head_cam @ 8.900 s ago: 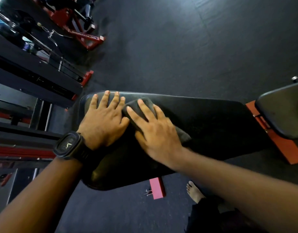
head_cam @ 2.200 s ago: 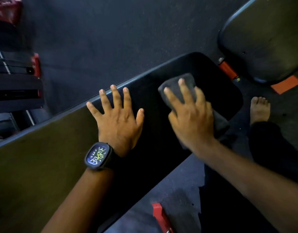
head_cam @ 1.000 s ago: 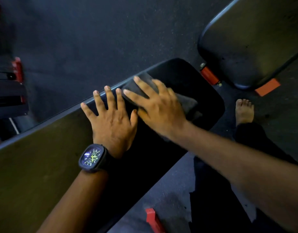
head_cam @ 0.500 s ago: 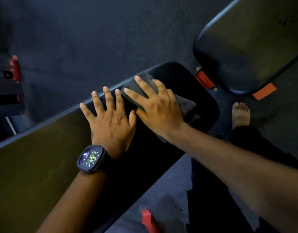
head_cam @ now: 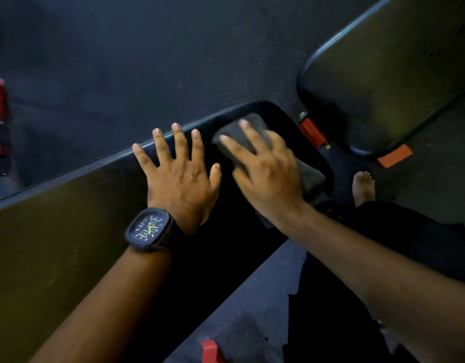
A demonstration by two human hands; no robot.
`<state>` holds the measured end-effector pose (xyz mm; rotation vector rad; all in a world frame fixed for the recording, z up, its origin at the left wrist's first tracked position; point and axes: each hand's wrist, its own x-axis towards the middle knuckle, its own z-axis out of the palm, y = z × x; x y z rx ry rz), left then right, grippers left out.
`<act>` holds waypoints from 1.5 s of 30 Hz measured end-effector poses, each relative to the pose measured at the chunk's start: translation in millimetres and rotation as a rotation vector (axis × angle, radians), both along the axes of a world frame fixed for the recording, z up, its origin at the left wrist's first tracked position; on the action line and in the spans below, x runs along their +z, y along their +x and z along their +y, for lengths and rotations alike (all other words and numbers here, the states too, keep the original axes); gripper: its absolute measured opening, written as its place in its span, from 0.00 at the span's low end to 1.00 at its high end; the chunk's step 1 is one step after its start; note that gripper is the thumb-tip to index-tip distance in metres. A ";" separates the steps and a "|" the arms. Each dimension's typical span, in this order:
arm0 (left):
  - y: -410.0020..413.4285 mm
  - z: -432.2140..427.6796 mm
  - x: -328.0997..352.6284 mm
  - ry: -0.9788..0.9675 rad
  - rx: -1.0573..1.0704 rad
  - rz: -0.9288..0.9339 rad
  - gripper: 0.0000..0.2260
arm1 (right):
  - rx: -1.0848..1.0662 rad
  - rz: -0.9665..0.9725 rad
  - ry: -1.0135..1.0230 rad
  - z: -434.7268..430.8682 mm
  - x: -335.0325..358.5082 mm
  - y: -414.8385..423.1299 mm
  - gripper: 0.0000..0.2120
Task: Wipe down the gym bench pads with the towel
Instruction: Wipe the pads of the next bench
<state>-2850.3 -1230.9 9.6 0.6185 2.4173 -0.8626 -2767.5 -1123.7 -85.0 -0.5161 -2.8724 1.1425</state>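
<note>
Towel point(head_cam: 260, 124): a dark grey cloth, folded into a thick wad, lying at the right-hand end of the long bench pad point(head_cam: 68, 231), close to the far edge and its rounded corner. My right hand point(head_cam: 268, 176) lies flat on top of it, fingers straight and a little spread, pressing it down rather than clutching it; that hand is blurred, so I judge a stroke is in progress. My left hand point(head_cam: 181, 176) is just beside it, toward the pad's middle, palm down with fingers fanned wide and holding nothing, fingertips near the far edge. It looks like a brace.

The pad's long axis runs from lower left to upper right, and the towel sits at its upper-right end. Past that end, across a gap with a red frame bracket point(head_cam: 312, 132), stands the second pad point(head_cam: 383, 74). The right hand is the nearer one, so I'd carry the towel over with it.

Both pads are smooth, dark, faintly sheeny upholstery with rounded corners. The floor point(head_cam: 147, 61) is speckled rubber matting. A black watch point(head_cam: 150, 229) sits on the left wrist.
</note>
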 end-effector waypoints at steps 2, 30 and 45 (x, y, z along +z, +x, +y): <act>0.5 4.9 -3.3 -0.010 -0.001 -0.004 0.33 | 0.113 0.047 0.011 5.8 -6.8 -34.3 0.27; -6.9 41.3 -33.2 -0.008 0.050 -0.035 0.32 | 0.035 0.082 -0.150 29.0 -29.4 16.0 0.26; -9.3 60.2 -50.1 -0.033 0.056 -0.063 0.32 | -0.041 -0.021 -0.133 37.3 -39.4 9.8 0.27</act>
